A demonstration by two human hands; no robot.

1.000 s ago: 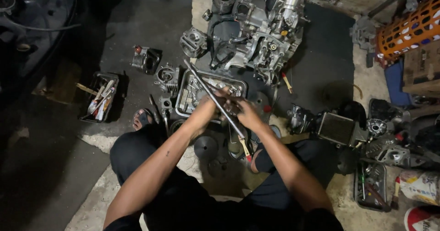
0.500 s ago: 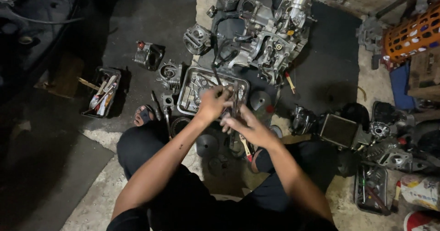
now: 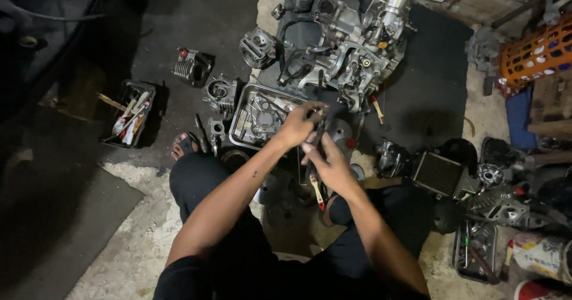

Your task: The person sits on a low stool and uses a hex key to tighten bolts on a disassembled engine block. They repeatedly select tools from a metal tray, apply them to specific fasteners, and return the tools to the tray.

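Observation:
I sit on the floor in front of a stripped engine (image 3: 348, 44). My left hand (image 3: 297, 126) is raised over the near right corner of a metal tray (image 3: 241, 116) of small parts, its fingers closed on the top of a dark slim metal piece (image 3: 318, 134). My right hand (image 3: 329, 168) is just below and grips the lower end of the same piece. The piece is dim and partly hidden by my fingers, so I cannot tell its exact kind. A red-handled brush (image 3: 318, 194) lies on the floor under my right hand.
A finned cylinder (image 3: 192, 67), a cylinder head (image 3: 257, 45) and other castings (image 3: 220, 94) lie left of the tray. A black tool box (image 3: 128, 121) stands further left. A radiator-like block (image 3: 439, 173), engine covers (image 3: 500, 207), a small tray (image 3: 476, 255) and an orange crate (image 3: 536, 53) crowd the right.
A long bright rod that lay slanted across my hands a second ago no longer shows. Both hands have drawn closer together and slightly up over the tray's corner.

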